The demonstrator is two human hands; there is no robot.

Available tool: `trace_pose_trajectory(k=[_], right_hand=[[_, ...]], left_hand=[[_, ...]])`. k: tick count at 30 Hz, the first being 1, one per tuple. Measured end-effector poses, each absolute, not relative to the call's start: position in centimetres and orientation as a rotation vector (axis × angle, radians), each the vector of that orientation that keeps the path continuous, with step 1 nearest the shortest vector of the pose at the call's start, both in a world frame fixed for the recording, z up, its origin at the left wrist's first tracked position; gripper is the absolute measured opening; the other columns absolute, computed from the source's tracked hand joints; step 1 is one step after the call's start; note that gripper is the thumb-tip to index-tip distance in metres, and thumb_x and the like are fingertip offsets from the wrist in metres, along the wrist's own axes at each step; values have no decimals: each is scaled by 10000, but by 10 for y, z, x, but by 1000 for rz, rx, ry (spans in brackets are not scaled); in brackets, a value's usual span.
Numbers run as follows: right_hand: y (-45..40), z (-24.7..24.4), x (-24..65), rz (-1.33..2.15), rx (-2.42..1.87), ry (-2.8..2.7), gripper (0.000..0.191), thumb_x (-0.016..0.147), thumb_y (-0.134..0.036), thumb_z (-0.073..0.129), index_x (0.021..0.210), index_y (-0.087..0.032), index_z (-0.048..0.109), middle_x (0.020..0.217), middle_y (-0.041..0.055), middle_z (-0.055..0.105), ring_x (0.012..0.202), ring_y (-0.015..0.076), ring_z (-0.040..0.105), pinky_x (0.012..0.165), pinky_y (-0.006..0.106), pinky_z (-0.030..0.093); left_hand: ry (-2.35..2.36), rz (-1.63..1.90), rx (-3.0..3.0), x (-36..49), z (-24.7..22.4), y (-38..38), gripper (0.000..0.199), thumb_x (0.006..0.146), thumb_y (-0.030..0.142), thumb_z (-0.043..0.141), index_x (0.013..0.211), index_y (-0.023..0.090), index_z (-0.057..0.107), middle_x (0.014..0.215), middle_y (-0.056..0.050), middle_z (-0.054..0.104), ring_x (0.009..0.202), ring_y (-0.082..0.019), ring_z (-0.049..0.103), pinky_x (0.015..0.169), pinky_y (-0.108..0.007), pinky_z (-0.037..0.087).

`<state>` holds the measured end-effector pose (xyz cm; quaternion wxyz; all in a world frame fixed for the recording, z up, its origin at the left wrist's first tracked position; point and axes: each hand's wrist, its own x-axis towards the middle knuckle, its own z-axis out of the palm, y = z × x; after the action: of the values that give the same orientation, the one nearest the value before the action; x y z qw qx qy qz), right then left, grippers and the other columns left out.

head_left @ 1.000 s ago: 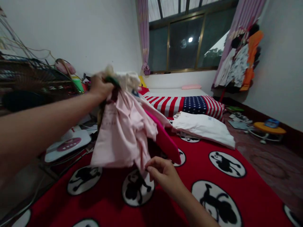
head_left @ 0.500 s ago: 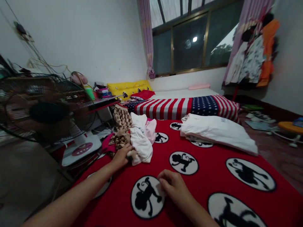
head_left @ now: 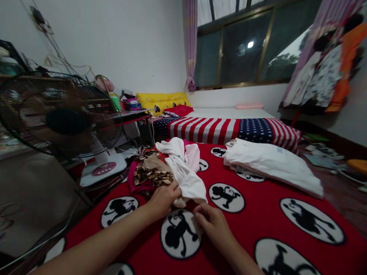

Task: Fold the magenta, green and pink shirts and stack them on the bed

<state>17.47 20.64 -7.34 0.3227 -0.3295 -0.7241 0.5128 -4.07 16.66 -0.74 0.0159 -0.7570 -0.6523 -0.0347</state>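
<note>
My left hand [head_left: 163, 200] is closed on the near edge of a small heap of clothes. Right above its knuckles lies a brown and tan patterned garment [head_left: 157, 173], while a cream bit of cloth shows under the fingertips. A white garment [head_left: 186, 181] drapes over the heap's right side, with a pink piece [head_left: 192, 156] behind it. Magenta cloth [head_left: 132, 177] peeks out on the left. My right hand [head_left: 213, 221] is held low over the red blanket [head_left: 229, 244], its fingers curled together with nothing seen in them, just below the white garment's hem.
A folded white stack of cloth [head_left: 272, 160] lies to the right on the blanket. On the left stands a fan [head_left: 67, 122] with a white base. Behind is a second bed with a striped, starred cover [head_left: 200, 130]. Clothes [head_left: 323, 76] hang at the far right.
My left hand has drawn the clothes rightward and nearer, and the patterned garment is now lower and more bunched. My right hand has stayed in about the same place. The view has shifted left.
</note>
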Motion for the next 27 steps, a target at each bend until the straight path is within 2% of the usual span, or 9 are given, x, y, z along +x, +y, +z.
trace_pose_trajectory(k=[4, 6, 8, 10, 14, 18, 22, 25, 27], right_hand=[[206, -72, 174, 1409, -846, -1787, 124, 796, -269, 522, 786, -179, 608, 611, -2, 608, 517, 134, 548, 481, 225, 395], [205, -69, 175, 1463, -841, -1678, 132, 801, -296, 530, 817, -179, 587, 617, -7, 604, 508, 131, 543, 473, 226, 403], [204, -65, 175, 1493, -857, -1582, 152, 794, -319, 550, 850, -179, 571, 628, -13, 600, 489, 122, 530, 458, 223, 400], [202, -62, 176, 1474, -884, -1523, 187, 787, -342, 574, 884, -181, 567, 633, -19, 599, 480, 120, 529, 451, 221, 397], [207, -65, 185, 1388, -955, -1470, 277, 795, -397, 586, 960, -175, 570, 629, -4, 614, 526, 147, 568, 473, 233, 426], [256, -55, 206, 1068, -1057, -1590, 267, 794, -387, 563, 928, -160, 609, 775, 63, 660, 687, 192, 611, 584, 295, 492], [348, -16, 232, 324, -1082, -1984, 179, 771, -225, 506, 873, -168, 642, 1001, 106, 651, 993, 240, 587, 898, 378, 447], [410, 10, 250, -42, -1314, -2197, 430, 777, -208, 530, 1199, -141, 578, 1308, 166, 520, 1020, 257, 592, 831, 349, 454], [434, 20, 261, -168, -1453, -2395, 587, 782, -192, 543, 1364, -181, 464, 1358, 170, 485, 964, 257, 621, 734, 322, 445]], left_hand=[[-1991, 44, -2567, -33, 34, 158, 394, 631, 299, 725, 1009, 236, 636, 1098, -71, 602, 904, -266, 631, 741, -320, 481], [-1993, 103, -2657, -25, 73, 158, 334, 598, 337, 766, 909, 242, 691, 911, -46, 663, 816, -251, 641, 711, -304, 474], [-1982, -208, -2598, -9, 104, 166, 228, 667, 313, 723, 884, 242, 716, 785, -30, 681, 752, -222, 641, 693, -286, 461], [-1893, -803, -2594, 14, 110, 185, 252, 779, 365, 637, 983, 233, 705, 847, -29, 701, 703, -170, 633, 671, -258, 457], [-1947, -1689, -2358, 47, 47, 239, 289, 892, 368, 482, 938, 157, 675, 776, -43, 695, 668, -145, 628, 644, -242, 477], [-2193, -1577, -2163, 52, -38, 271, 222, 814, 144, 510, 922, 168, 703, 930, -64, 709, 883, -185, 641, 836, -315, 481], [-2021, -1328, -2433, 50, -63, 268, 230, 805, 173, 541, 906, 216, 743, 913, -40, 719, 890, -195, 638, 860, -321, 464], [-2008, -1314, -2455, 48, -59, 267, 221, 804, 190, 552, 902, 215, 748, 889, -31, 723, 858, -188, 641, 832, -308, 463], [-1990, -1353, -2462, 47, -56, 268, 222, 804, 188, 552, 905, 211, 749, 880, -28, 724, 850, -184, 642, 825, -302, 462]])
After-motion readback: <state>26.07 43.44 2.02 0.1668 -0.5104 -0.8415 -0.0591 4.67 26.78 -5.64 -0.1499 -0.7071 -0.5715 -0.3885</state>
